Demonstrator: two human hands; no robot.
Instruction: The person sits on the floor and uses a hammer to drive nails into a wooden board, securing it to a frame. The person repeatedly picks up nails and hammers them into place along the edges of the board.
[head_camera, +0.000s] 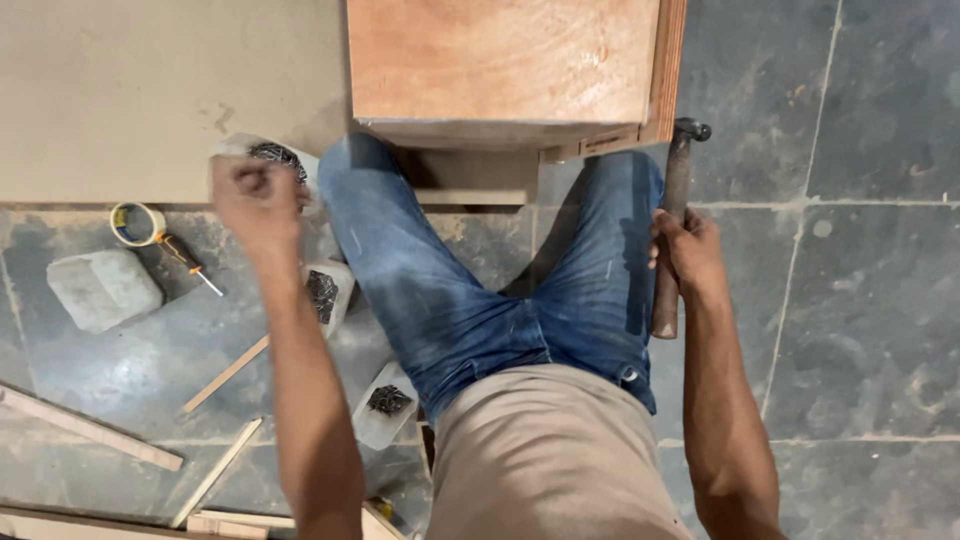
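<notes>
My right hand (686, 250) grips the wooden handle of a hammer (673, 225), head pointing away, beside my right knee. My left hand (252, 197) is closed, fingers pinched, just over a plastic bag of dark nails (283, 157) lying on a flat grey board (150, 90). Whether it holds nails I cannot tell. A plywood box (500, 65) stands on the floor in front of my knees; I kneel in blue jeans.
Two more bags of nails (323, 293) (388, 402) lie left of my leg. A tape roll (136, 223), a small screwdriver (190, 262), a grey stone block (102, 288) and thin wood strips (225, 374) lie on the dark tiled floor at left.
</notes>
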